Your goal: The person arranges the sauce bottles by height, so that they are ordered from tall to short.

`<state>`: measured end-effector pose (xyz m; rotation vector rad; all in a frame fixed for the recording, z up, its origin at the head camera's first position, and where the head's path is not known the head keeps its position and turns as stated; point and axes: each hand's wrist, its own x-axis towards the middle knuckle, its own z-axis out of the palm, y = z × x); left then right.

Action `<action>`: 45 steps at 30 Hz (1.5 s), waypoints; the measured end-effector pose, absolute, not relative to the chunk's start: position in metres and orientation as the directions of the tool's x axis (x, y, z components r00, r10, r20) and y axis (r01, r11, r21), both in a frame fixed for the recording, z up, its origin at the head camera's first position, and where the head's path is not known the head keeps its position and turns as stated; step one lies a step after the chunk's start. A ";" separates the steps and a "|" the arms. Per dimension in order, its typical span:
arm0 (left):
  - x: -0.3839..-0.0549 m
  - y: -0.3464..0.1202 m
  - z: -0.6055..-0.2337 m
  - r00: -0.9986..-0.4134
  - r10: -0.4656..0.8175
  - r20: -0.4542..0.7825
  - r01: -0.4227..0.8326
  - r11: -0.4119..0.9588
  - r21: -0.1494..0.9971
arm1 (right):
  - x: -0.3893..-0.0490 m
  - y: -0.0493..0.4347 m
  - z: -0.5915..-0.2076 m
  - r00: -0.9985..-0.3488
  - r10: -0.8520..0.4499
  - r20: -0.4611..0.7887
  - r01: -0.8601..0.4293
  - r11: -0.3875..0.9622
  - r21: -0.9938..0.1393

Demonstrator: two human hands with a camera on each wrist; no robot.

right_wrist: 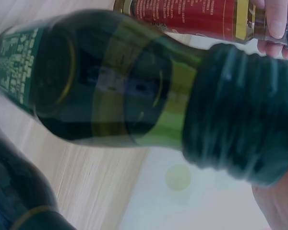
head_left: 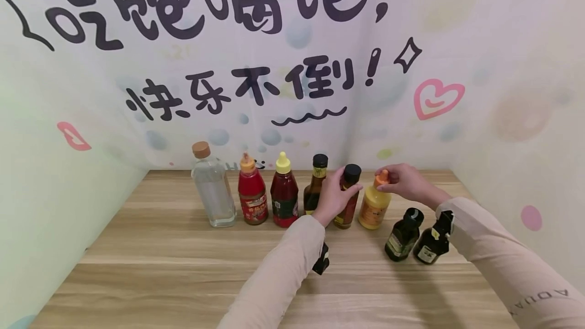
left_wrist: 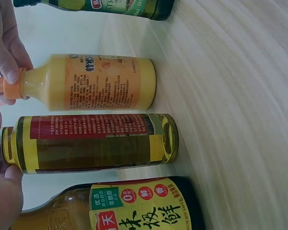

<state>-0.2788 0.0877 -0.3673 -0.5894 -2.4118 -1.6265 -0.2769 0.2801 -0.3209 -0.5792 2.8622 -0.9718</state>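
My left hand (head_left: 335, 194) grips the neck of a tall glass bottle (head_left: 348, 212) with a black cap and a red and yellow label, upright on the table. Just right of it stands a yellow squeeze bottle (head_left: 372, 212), whose orange cap (head_left: 382, 178) my right hand (head_left: 402, 182) pinches between thumb and fingers. The left wrist view shows the yellow bottle (left_wrist: 105, 84) and the glass bottle (left_wrist: 96, 148) side by side, with a narrow gap between. A soy sauce bottle (left_wrist: 144, 206) stands left of them, partly hidden by my left hand in the head view.
Left in the row stand a clear bottle (head_left: 214, 197), a red squeeze bottle (head_left: 253, 197) and a dark red one with a yellow tip (head_left: 284, 197). Two dark bottles, one (head_left: 402, 237) beside another (head_left: 431, 242), stand nearer, front right. My left sleeve partly covers a dark object (head_left: 322, 262).
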 end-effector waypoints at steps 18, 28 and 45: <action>-0.279 0.089 -0.366 -0.913 0.245 0.325 0.391 0.307 0.868 | -0.274 0.282 -0.319 -0.920 -0.389 0.045 -0.340 0.735 -0.586; -0.273 0.087 -0.361 -0.914 0.303 0.270 0.366 0.329 0.870 | -0.266 0.289 -0.309 -0.928 -0.371 0.044 -0.321 0.733 -0.600; -0.249 0.079 -0.361 -0.869 0.257 0.424 0.492 0.357 0.794 | -0.238 0.319 -0.292 -0.930 -0.340 0.141 -0.356 0.735 -0.577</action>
